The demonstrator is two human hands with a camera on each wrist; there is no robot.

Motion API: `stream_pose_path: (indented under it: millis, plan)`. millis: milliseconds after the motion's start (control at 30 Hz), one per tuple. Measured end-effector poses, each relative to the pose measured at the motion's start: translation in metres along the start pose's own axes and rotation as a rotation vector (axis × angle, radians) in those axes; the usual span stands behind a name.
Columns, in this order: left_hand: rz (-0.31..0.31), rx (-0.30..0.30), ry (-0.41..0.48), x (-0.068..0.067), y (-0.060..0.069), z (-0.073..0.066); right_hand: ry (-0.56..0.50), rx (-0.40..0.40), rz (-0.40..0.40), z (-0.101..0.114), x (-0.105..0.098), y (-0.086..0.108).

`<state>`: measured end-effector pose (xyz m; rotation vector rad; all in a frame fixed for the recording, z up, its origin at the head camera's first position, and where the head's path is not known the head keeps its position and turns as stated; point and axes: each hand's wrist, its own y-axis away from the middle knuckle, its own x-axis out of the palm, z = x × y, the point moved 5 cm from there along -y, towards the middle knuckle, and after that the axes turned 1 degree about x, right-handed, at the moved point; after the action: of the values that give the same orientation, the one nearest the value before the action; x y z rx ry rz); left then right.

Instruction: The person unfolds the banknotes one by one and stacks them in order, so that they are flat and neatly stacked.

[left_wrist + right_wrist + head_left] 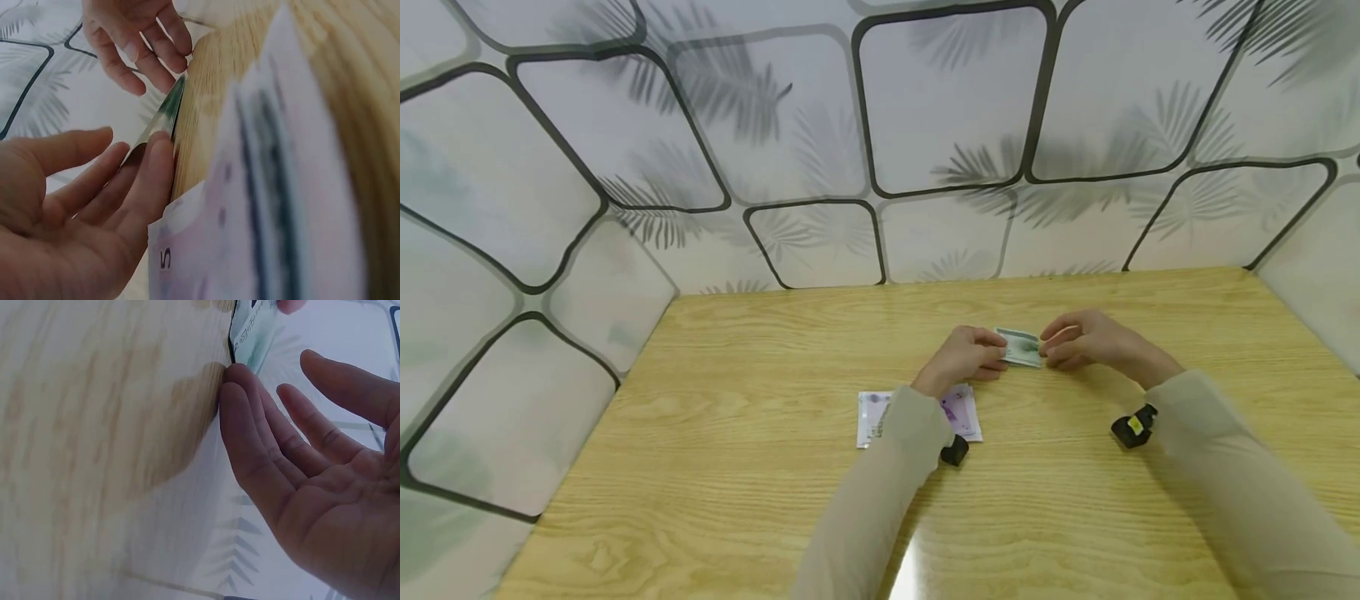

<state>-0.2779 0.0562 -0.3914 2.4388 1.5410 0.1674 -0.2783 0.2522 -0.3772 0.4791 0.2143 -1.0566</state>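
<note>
A small green banknote (1021, 348) lies on the wooden table between both hands. My left hand (967, 358) touches its left end with lightly bent fingers. In the left wrist view the thumb stands away from the green banknote (167, 109). At the other end is my right hand (1090, 343), its fingers loosely bent and the fingertips at or just beside the note's edge. The right wrist view has the right hand (312, 469) with thumb and fingers spread, holding nothing. Purple banknotes (961, 412) lie beneath the left forearm, partly hidden by the sleeve.
The light wooden table (715, 467) meets a patterned wall covering (951, 100) at the back and sides. A small black device (1133, 427) is at the right wrist, another black device (955, 451) at the left. Close to the left wrist camera, purple notes (187, 250) stand out large.
</note>
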Motion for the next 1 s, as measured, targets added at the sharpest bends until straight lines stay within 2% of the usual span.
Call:
stream_pose_path:
  millis: [67, 133, 233, 367, 467, 600, 800, 1000]
  plan:
    - [-0.085, 0.029, -0.022, -0.003, 0.000, -0.001, -0.012, 0.009, 0.011, 0.001, 0.003, -0.001]
    - [-0.165, 0.082, -0.082, -0.006, 0.001, -0.004, -0.021, 0.021, 0.014, 0.002, 0.004, -0.002]
    - [-0.221, 0.141, -0.169, -0.008, 0.002, -0.009, -0.036, 0.048, 0.006, 0.002, 0.004, -0.002]
    - [-0.172, 0.194, -0.259, -0.006, 0.005, -0.016, -0.063, 0.068, -0.002, 0.004, 0.006, -0.001]
    - [-0.130, 0.250, -0.366, -0.003, 0.007, -0.022, -0.078, 0.069, -0.005, 0.008, 0.009, -0.001]
    - [-0.106, 0.287, -0.448, -0.001, 0.009, -0.026, -0.052, 0.052, -0.017, 0.015, 0.012, -0.001]
    - [-0.133, 0.298, -0.423, -0.006, 0.011, -0.023, -0.003, 0.027, -0.091, 0.020, 0.011, 0.001]
    - [-0.158, 0.282, -0.360, -0.020, 0.015, -0.019, -0.061, 0.013, -0.172, 0.020, 0.005, 0.004]
